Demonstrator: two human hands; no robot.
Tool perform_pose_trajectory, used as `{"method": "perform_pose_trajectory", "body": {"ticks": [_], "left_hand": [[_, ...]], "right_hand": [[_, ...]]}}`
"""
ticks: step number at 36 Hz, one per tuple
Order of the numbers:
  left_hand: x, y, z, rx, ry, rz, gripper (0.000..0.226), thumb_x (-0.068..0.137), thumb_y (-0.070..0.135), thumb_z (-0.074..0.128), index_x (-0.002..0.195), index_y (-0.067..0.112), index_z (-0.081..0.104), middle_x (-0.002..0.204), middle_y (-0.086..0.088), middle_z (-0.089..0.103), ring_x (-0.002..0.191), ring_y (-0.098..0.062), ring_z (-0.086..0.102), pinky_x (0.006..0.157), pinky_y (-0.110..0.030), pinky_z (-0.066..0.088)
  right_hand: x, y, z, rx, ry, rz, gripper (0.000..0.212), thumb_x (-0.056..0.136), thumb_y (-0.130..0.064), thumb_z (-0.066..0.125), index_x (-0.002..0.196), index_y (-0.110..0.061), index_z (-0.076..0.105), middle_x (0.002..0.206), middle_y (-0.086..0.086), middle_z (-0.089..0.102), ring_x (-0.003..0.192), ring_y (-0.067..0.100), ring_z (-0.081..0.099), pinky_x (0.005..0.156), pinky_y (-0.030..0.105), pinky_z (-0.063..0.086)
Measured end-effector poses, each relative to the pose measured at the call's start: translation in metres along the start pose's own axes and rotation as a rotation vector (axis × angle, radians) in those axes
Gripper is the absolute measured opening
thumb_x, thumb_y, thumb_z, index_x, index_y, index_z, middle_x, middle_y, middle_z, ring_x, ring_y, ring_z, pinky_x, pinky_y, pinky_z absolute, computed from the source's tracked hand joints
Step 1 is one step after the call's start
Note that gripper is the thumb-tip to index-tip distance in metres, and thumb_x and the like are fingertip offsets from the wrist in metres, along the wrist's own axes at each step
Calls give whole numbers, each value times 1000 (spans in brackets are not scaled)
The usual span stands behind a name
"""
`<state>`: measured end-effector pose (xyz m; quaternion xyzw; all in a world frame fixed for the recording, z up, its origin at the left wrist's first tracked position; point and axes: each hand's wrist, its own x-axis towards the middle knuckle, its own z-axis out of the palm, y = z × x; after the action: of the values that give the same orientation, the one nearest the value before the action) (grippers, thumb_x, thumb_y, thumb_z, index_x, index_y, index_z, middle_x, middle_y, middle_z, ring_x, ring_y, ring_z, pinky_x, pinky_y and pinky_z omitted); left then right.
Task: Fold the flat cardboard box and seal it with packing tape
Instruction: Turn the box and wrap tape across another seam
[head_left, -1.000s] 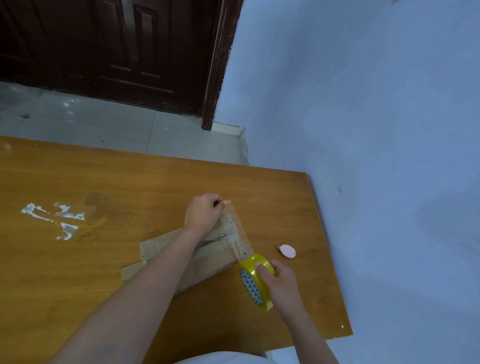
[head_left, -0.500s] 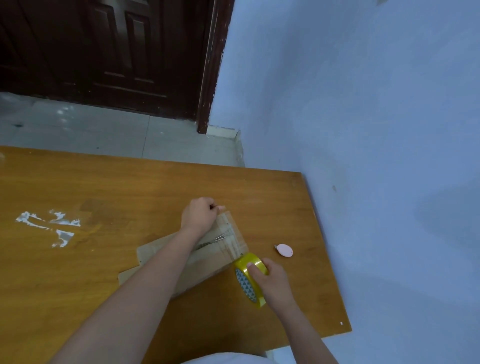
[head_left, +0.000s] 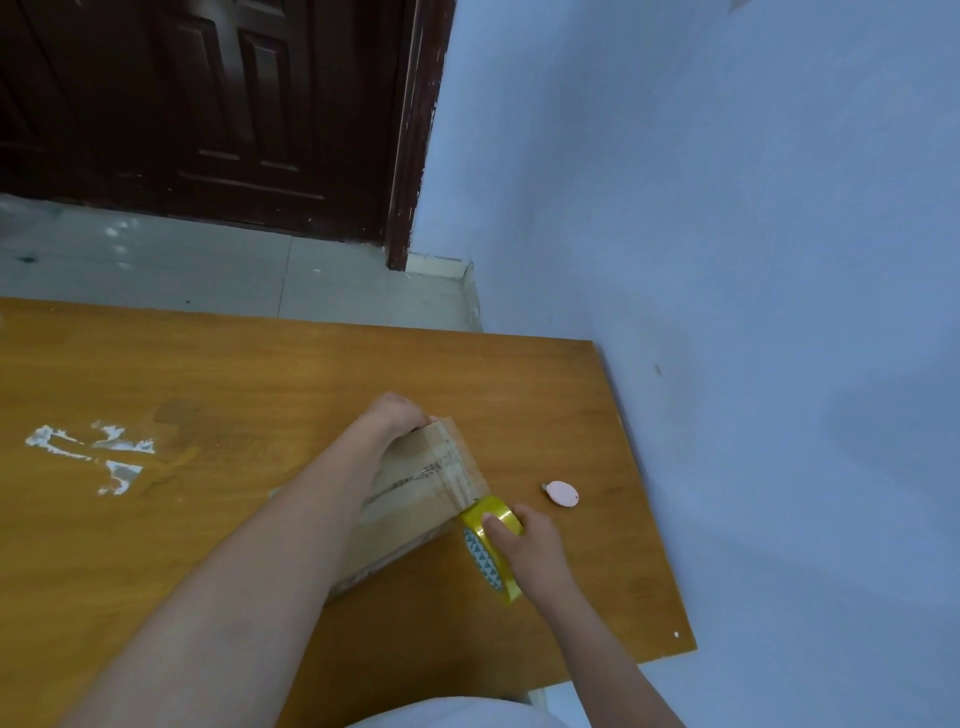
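Cardboard box (head_left: 410, 514) lay pinned under left hand (head_left: 397, 415), fingers curled on the tape's end; right hand (head_left: 524, 540) gripped the tape roll (head_left: 491, 545), keeping the strip taut.

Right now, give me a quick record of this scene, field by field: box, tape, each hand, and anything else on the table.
box: cardboard box lies on the wooden table, clear tape strip across its right end
tape roll: yellow tape roll at the box's near right corner
left hand: left hand grips the box's far end
right hand: right hand holds the roll
other: small pink oval object right of the box; white residue at left
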<state>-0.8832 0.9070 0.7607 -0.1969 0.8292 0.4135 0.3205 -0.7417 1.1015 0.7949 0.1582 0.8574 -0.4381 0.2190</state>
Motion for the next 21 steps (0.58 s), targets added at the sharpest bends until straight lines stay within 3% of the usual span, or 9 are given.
{"method": "perform_pose_trajectory", "body": {"ticks": [5,9,11,14,17,19,21], "left_hand": [[-4,-6,2,-41,26,-70,35,86,28,60,109,2,58,98,-10,61,80,-23,58,64,-28,44],[-1,-15,8,-96,105,-57,28,88,22,52,109,5,57,115,-14,60,95,-28,59,75,-30,46],[-1,-16,9,-143,135,-14,24,86,19,54,106,8,62,112,-13,63,97,-28,60,80,-31,49],[-7,-13,8,-161,300,129,9,84,17,56,89,18,63,97,-7,67,81,-20,58,68,-27,45],[-21,-11,7,-185,539,236,7,90,19,51,89,19,58,76,1,63,59,-8,51,47,-23,33],[-33,-9,6,-114,613,289,10,92,20,49,93,16,59,69,7,57,54,-3,46,43,-22,29],[-46,-8,2,-14,631,326,15,94,22,47,96,15,60,76,3,61,58,-9,51,45,-24,36]], "right_hand": [[1,2,1,-15,3,-8,37,89,-37,59,113,-9,62,104,10,68,98,26,65,86,43,54],[2,4,2,-25,9,-44,18,88,-36,60,89,-18,64,86,8,69,81,26,66,72,42,54],[2,5,2,-14,-5,-49,12,88,-36,60,85,-25,62,84,4,69,80,23,67,71,40,54],[3,9,2,8,-7,-69,18,88,-36,60,86,-18,63,81,10,68,73,24,63,67,39,52],[-1,10,4,87,-30,-75,19,89,-32,60,85,-14,63,78,7,63,70,18,57,65,35,48],[-3,12,8,146,-50,-77,23,90,-29,59,86,-7,61,76,6,60,69,19,56,63,35,46],[-5,12,13,194,-58,-86,25,91,-27,59,85,-3,59,73,5,56,66,17,54,61,33,44]]}}
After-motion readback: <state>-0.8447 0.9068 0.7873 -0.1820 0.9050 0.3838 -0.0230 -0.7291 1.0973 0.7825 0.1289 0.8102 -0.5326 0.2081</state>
